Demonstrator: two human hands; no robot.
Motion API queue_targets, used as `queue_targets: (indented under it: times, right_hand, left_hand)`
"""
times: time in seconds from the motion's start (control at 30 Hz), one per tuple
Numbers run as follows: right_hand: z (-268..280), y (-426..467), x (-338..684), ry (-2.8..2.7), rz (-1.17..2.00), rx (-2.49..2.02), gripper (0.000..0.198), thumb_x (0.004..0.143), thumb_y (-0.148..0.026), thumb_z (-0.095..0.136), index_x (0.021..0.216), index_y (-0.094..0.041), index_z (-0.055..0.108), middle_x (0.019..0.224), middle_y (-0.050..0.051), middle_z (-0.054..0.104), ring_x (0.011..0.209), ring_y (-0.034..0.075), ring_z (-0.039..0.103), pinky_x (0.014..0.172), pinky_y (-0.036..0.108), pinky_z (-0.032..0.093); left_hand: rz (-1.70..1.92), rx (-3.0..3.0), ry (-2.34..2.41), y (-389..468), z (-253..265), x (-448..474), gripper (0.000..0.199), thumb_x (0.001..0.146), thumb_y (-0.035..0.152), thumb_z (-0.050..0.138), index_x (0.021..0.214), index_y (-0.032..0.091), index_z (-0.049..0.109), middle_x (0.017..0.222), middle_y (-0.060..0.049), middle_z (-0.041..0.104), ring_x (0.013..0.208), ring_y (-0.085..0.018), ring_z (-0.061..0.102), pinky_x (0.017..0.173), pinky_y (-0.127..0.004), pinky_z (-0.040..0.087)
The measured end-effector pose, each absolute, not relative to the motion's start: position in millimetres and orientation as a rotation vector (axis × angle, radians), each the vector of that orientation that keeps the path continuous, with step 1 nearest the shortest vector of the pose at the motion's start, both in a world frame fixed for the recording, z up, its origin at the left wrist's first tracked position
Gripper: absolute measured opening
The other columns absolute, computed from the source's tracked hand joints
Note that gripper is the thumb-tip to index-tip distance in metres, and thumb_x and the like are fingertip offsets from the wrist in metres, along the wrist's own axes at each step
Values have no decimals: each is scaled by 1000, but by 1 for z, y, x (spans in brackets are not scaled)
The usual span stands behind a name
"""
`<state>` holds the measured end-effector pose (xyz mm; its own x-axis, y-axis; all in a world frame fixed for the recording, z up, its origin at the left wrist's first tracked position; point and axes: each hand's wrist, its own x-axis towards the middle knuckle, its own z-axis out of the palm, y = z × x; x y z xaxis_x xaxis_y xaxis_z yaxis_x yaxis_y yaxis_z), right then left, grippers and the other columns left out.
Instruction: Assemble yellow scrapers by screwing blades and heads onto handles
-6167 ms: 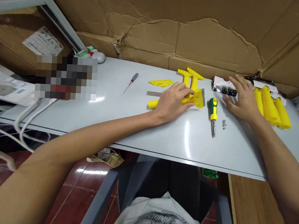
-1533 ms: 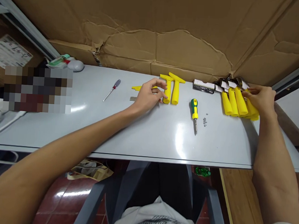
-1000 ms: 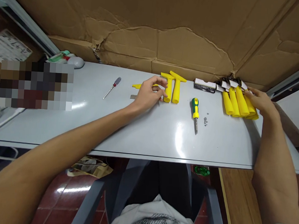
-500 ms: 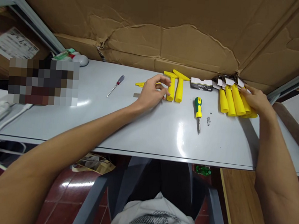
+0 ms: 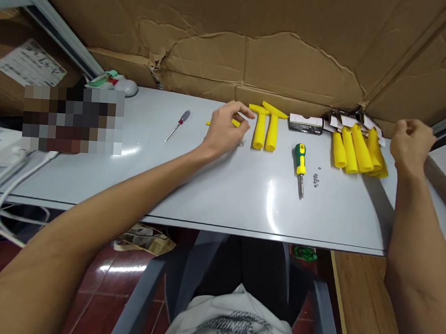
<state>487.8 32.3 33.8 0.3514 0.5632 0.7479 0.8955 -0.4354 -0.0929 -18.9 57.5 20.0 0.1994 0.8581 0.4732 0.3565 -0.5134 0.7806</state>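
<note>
Resting loosely curled, empty, at frame centre beside two yellow scraper handles (image 5: 266, 132), the left hand (image 5: 225, 132) risked knocking them; the right hand (image 5: 409, 143), fingers curled, empty, upper right, could scatter the stacked scrapers (image 5: 358, 152).

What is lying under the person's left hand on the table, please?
Under the left hand a thin yellow plastic piece pokes out by the fingers, and a bit of a metal strip shows at the hand's right edge. The rest of both is covered by the hand.
</note>
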Motion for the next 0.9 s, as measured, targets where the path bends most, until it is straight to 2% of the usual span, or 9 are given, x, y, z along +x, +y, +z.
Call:
queue_targets:
  times: [0.1,0.2,0.33,0.43,0.5,0.57,0.63,0.73,0.9]
  right_hand:
    - [45,32,450,-1258,-816,-2002,29,94,-4,66,117,-8,83,108,20,83,98,22,78,83,33,53]
    - [50,12,384,-1644,-685,-1692,28,98,-11,59,113,-16,82,107,14,82,97,21,75,86,33,53]
    - [47,-21,303,-2057,-491,-1489,24,103,-28,58,107,-20,80,94,10,76,88,24,70,81,39,52]
    - [39,-36,276,-2214,-374,-1463,34,106,-46,60,123,-24,81,107,12,73,98,29,69,77,42,51]
    - [33,-38,274,-2288,-354,-1463,40,102,-53,66,129,-27,81,117,13,71,92,28,67,71,42,51]
    - [25,-35,277,-2325,-306,-1469,37,99,-50,71,127,-29,83,123,13,69,79,22,64,69,43,53]
    - [18,-28,281,-2294,-207,-1472,31,100,-42,69,121,-27,85,125,14,68,74,19,62,76,48,58]
    - [9,-17,286,-2167,-114,-1498,30,103,-37,62,112,-23,87,128,16,68,81,22,67,90,53,62]
    - [4,-7,294,-2101,-173,-1537,26,102,-35,64,107,-24,87,127,15,70,88,24,68,89,52,63]
  left_hand:
    - [1193,2325,1415,74,27,-37,18,87,9,65,90,25,71,108,-4,76,104,-23,72,103,-46,60]
    - [1040,2418,1611,90,29,-53,15,89,13,66,91,27,72,109,-5,76,121,-30,65,114,-51,53]
    - [973,2476,1548,105,29,-67,14,88,16,69,93,28,75,104,-5,76,112,-29,64,114,-51,52]
    - [840,2593,1380,114,28,-75,11,87,22,77,96,27,81,101,-5,77,103,-27,64,112,-53,52]
    - [759,2602,1308,118,24,-78,14,84,28,83,98,27,84,104,-5,78,106,-29,65,113,-56,51]
    - [729,2572,1265,121,17,-80,17,80,28,86,97,28,86,107,-5,80,112,-32,66,117,-58,49]
    - [740,2542,1221,123,11,-82,17,77,24,85,94,29,86,109,-3,81,113,-31,69,119,-55,48]
    - [747,2565,1169,124,7,-82,18,80,22,80,95,30,87,111,-3,82,107,-30,71,114,-52,52]
    - [687,2683,1230,116,11,-73,22,91,31,74,108,27,87,126,-10,81,121,-38,69,112,-61,52]
